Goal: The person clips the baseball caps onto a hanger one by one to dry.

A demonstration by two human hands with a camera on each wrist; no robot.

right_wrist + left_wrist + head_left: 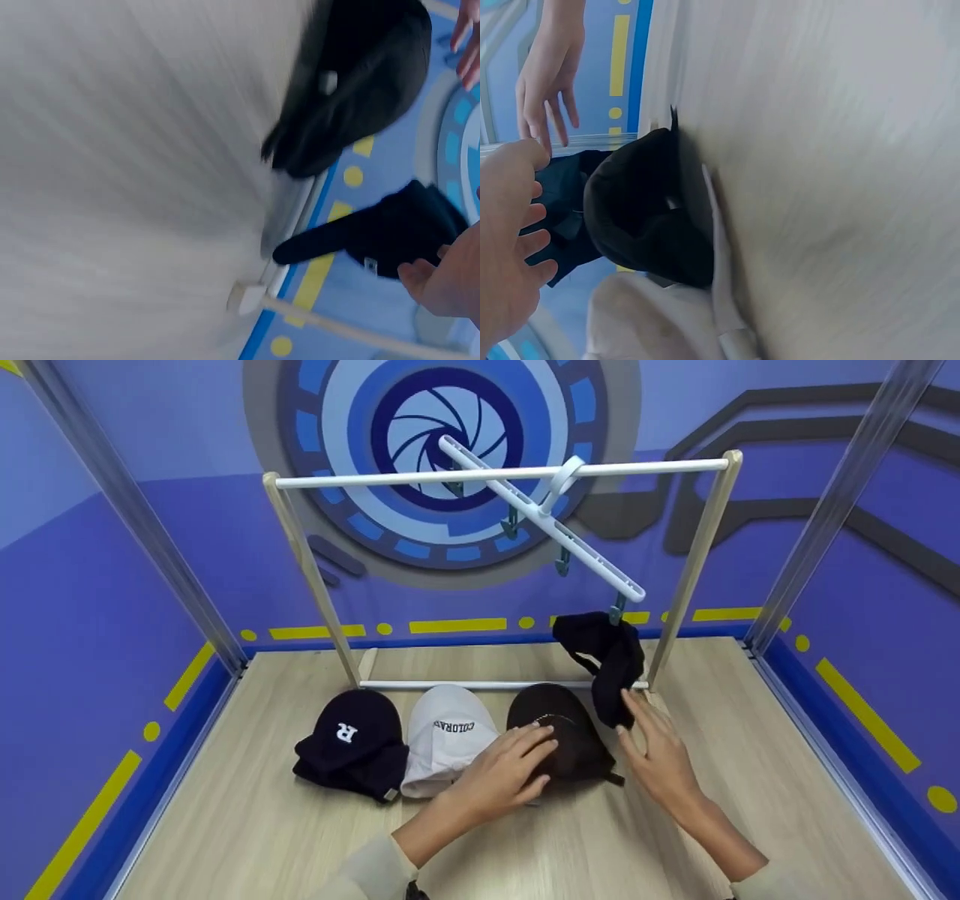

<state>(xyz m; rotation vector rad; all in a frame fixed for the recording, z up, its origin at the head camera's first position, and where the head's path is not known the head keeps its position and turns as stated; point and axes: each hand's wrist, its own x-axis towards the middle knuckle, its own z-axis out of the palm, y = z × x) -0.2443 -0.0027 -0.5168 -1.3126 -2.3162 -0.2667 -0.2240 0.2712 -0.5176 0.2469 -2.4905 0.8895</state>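
A dark cap (616, 667) hangs by one side from a green clip (617, 609) at the near end of the white hanger (540, 514). My right hand (664, 757) is beside its lower end, fingers loosely extended and fingertips right at the cloth. In the right wrist view, that hanging cap (397, 232) tilts with its brim toward the table. My left hand (502, 772) is over a dark brown cap (574, 742), fingers spread and gently bent, gripping nothing. The left wrist view shows the brown cap's hollow underside (645, 210) beyond the left fingers.
Left of the brown cap lie a white cap (450, 727) with lettering and a navy cap (360, 742) with a white R. A wooden rack (322, 585) with a white top bar (360, 480) stands behind. Several clips, including one green clip (562, 561), hang from the hanger.
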